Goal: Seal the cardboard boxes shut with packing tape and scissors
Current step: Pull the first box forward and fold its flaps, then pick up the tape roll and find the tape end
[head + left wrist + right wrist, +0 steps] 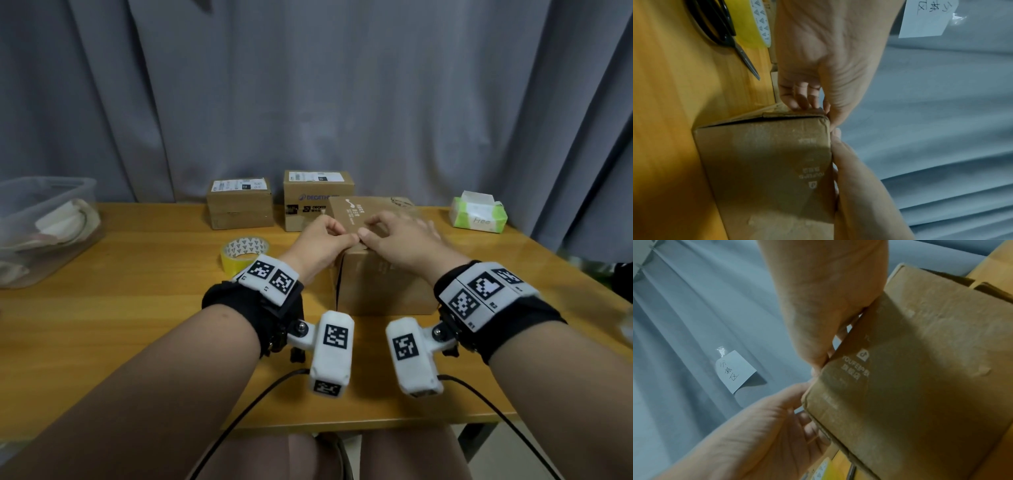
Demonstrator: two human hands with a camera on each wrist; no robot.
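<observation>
While both hands work at its near top edge, the cardboard box [380, 274] sits at centre frame in the head view, on the wooden table [137, 308], its top flap folded down but with no tape visible on it. Corrugated board, scuffed and a little crushed at the corner in the left wrist view: I judge it light, stiff enough across the panels, soft at the edges, so pressure belongs on the flap near the seam, not on the corner. Left hand [320, 245]: fingers curled, thumb and fingertips pinching the flap edge. Right hand [399, 240]: thumb at the same edge, meeting the left thumb, fingers spread and arched over the top; whether it grips or only presses I cannot tell.

Left of the box, lower centre-left, the yellow tape roll [245, 253] stands free, untouched. Scissors [723, 35] lie just beside it, seen only at upper left of the left wrist view. Two smaller boxes [239, 204] stand behind, labelled. Tissue pack [478, 214] at right; clear plastic tub [41, 226] at far left. Grey curtain [308, 85] behind.
</observation>
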